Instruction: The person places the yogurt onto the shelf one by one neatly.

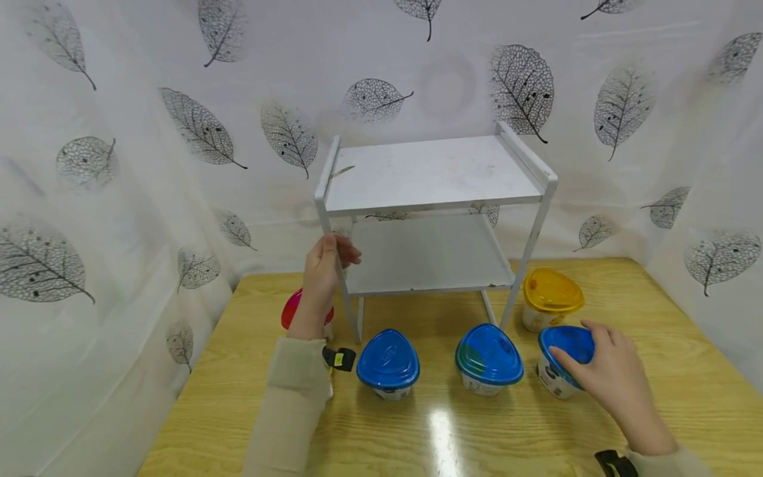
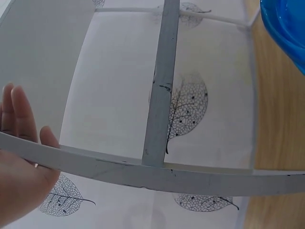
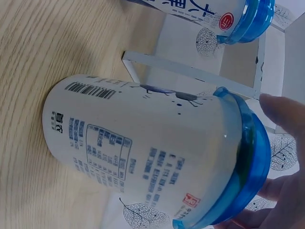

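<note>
My left hand (image 1: 324, 271) is raised at the left front post of a white two-tier shelf rack (image 1: 435, 175). In the left wrist view the post (image 2: 100, 167) crosses in front of the palm, and the fingers (image 2: 21, 112) extend past it, fairly straight. My right hand (image 1: 616, 371) grips a white plastic tub with a blue lid (image 3: 143, 148) from above, thumb and fingers spread across the lid. In the right wrist view this printed tub stands on the wooden table, its far fingers partly hidden behind the lid.
Two more blue-lidded tubs, one left (image 1: 389, 361) and one right (image 1: 489, 358), stand before the rack. A yellow-lidded tub (image 1: 551, 295) is by its right leg; a pink-lidded one (image 1: 291, 309) is partly hidden by my left arm. A leaf-patterned curtain (image 1: 381, 59) hangs behind.
</note>
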A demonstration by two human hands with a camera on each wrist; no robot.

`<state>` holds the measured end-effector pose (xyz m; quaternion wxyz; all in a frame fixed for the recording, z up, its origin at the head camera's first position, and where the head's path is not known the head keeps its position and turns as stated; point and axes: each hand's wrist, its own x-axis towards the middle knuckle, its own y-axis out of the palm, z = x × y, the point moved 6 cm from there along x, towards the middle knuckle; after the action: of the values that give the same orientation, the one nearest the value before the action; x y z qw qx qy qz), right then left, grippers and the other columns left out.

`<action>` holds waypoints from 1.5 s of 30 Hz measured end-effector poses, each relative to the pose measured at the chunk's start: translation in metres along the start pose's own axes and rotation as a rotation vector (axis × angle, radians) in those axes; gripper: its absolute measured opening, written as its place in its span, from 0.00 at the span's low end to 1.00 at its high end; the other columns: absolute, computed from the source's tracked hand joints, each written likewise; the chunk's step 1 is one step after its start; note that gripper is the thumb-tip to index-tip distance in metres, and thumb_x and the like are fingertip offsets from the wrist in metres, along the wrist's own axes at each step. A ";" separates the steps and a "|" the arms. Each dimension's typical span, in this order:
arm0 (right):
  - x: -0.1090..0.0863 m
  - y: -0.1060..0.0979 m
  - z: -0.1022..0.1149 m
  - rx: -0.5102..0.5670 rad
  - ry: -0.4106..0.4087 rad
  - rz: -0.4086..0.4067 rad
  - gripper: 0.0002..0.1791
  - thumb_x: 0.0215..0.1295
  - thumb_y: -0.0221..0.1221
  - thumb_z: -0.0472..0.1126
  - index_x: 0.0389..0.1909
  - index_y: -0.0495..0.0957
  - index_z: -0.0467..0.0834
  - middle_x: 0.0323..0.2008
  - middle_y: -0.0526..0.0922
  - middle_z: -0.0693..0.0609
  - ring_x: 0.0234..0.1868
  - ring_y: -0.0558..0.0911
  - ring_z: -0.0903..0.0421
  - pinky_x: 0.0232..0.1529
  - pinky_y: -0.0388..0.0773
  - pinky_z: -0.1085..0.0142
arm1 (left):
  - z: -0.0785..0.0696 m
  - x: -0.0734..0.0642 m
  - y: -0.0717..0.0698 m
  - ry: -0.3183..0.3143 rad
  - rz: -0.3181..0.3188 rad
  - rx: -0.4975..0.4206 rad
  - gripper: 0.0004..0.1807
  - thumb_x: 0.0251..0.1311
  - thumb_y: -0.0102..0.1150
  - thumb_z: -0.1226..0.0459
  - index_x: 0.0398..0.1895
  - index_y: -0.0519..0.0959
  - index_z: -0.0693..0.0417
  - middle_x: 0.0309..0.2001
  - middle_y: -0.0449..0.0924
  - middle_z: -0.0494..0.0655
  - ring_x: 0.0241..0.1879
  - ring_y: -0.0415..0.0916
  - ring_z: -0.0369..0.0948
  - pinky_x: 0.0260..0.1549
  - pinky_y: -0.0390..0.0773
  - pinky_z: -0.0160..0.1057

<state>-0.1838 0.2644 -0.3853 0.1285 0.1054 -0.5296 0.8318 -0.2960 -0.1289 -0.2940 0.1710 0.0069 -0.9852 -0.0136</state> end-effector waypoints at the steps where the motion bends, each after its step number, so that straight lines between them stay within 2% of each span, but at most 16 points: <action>1: 0.000 0.000 -0.001 -0.003 0.005 -0.002 0.42 0.49 0.61 0.57 0.50 0.64 0.25 0.45 0.65 0.24 0.43 0.62 0.27 0.37 0.61 0.37 | 0.000 0.000 0.000 -0.001 -0.001 0.000 0.23 0.68 0.30 0.55 0.38 0.68 0.68 0.26 0.77 0.40 0.28 0.76 0.38 0.38 0.69 0.39; 6: 0.002 0.001 -0.003 0.014 -0.021 0.029 0.40 0.48 0.64 0.53 0.50 0.64 0.25 0.44 0.65 0.23 0.43 0.62 0.27 0.37 0.60 0.37 | 0.000 0.000 0.000 -0.001 -0.004 -0.010 0.21 0.68 0.30 0.56 0.36 0.69 0.64 0.26 0.77 0.40 0.28 0.76 0.37 0.37 0.68 0.39; 12: 0.008 0.001 -0.005 0.081 -0.076 0.151 0.40 0.50 0.64 0.49 0.54 0.60 0.24 0.48 0.62 0.23 0.47 0.60 0.27 0.40 0.59 0.34 | -0.001 -0.001 -0.001 0.005 -0.011 -0.013 0.24 0.68 0.30 0.55 0.39 0.68 0.70 0.26 0.77 0.40 0.27 0.75 0.37 0.36 0.68 0.38; 14: 0.009 0.001 -0.006 0.102 -0.090 0.183 0.39 0.50 0.64 0.46 0.55 0.59 0.25 0.49 0.61 0.23 0.47 0.60 0.27 0.39 0.60 0.34 | -0.002 -0.001 -0.001 0.009 -0.007 -0.011 0.23 0.68 0.30 0.56 0.39 0.69 0.69 0.26 0.77 0.40 0.28 0.75 0.37 0.37 0.68 0.39; 19: 0.008 0.003 -0.007 0.166 -0.111 0.231 0.35 0.52 0.63 0.40 0.56 0.59 0.28 0.54 0.56 0.23 0.50 0.58 0.25 0.39 0.60 0.33 | -0.002 -0.001 -0.001 0.012 0.002 -0.008 0.23 0.67 0.32 0.54 0.42 0.71 0.66 0.29 0.79 0.43 0.29 0.76 0.38 0.41 0.68 0.47; 21: 0.007 0.003 -0.007 0.185 -0.086 0.201 0.34 0.54 0.61 0.41 0.56 0.59 0.28 0.55 0.53 0.22 0.50 0.57 0.23 0.38 0.59 0.32 | -0.001 -0.001 -0.002 0.008 0.003 0.000 0.25 0.66 0.33 0.52 0.44 0.71 0.67 0.32 0.79 0.46 0.30 0.77 0.39 0.41 0.68 0.48; 23: 0.004 0.002 -0.007 0.179 -0.044 0.135 0.34 0.55 0.60 0.44 0.55 0.60 0.28 0.55 0.52 0.23 0.51 0.55 0.23 0.38 0.58 0.32 | 0.000 -0.001 -0.002 0.003 0.002 0.009 0.27 0.65 0.34 0.51 0.45 0.71 0.66 0.34 0.79 0.49 0.31 0.77 0.39 0.41 0.69 0.46; 26: -0.001 0.001 -0.006 0.113 0.024 0.019 0.35 0.55 0.59 0.51 0.53 0.62 0.27 0.51 0.57 0.24 0.49 0.56 0.25 0.39 0.58 0.34 | 0.000 -0.001 -0.002 0.004 -0.002 0.018 0.27 0.65 0.34 0.50 0.45 0.71 0.65 0.35 0.79 0.51 0.32 0.78 0.39 0.39 0.70 0.43; 29: -0.003 0.004 -0.004 0.024 0.075 -0.035 0.40 0.52 0.58 0.57 0.51 0.63 0.27 0.46 0.60 0.24 0.46 0.57 0.27 0.36 0.57 0.37 | 0.000 -0.001 -0.002 0.007 -0.003 0.012 0.27 0.64 0.34 0.50 0.45 0.71 0.65 0.35 0.79 0.52 0.32 0.78 0.40 0.40 0.70 0.45; 33: -0.003 0.008 -0.004 -0.034 0.110 -0.052 0.46 0.48 0.59 0.61 0.51 0.62 0.24 0.43 0.60 0.22 0.43 0.58 0.28 0.36 0.57 0.39 | 0.000 0.000 -0.002 0.003 0.005 0.004 0.27 0.64 0.34 0.50 0.45 0.71 0.65 0.36 0.79 0.52 0.33 0.78 0.40 0.41 0.69 0.47; 38: -0.004 0.009 -0.004 -0.047 0.102 -0.069 0.47 0.45 0.62 0.60 0.50 0.61 0.23 0.42 0.60 0.21 0.42 0.58 0.27 0.34 0.58 0.38 | 0.002 0.000 -0.001 -0.009 0.017 0.007 0.27 0.65 0.33 0.50 0.45 0.70 0.66 0.37 0.79 0.52 0.34 0.78 0.41 0.42 0.69 0.47; 42: -0.003 0.008 -0.005 -0.017 0.063 -0.050 0.45 0.46 0.64 0.55 0.51 0.60 0.23 0.43 0.60 0.20 0.44 0.58 0.25 0.37 0.58 0.35 | 0.003 0.000 -0.001 -0.004 0.012 -0.001 0.26 0.65 0.33 0.50 0.44 0.71 0.64 0.36 0.79 0.52 0.33 0.78 0.41 0.43 0.68 0.50; 45: 0.001 0.008 -0.005 0.019 0.014 -0.005 0.44 0.46 0.65 0.50 0.54 0.58 0.23 0.45 0.60 0.20 0.46 0.58 0.24 0.39 0.57 0.33 | 0.003 0.001 -0.002 0.000 0.003 -0.005 0.25 0.65 0.34 0.50 0.43 0.72 0.63 0.35 0.80 0.50 0.33 0.78 0.41 0.42 0.69 0.49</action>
<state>-0.1873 0.2653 -0.3943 0.1335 0.1019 -0.5206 0.8371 -0.2980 -0.1307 -0.2969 0.1711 0.0047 -0.9851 -0.0159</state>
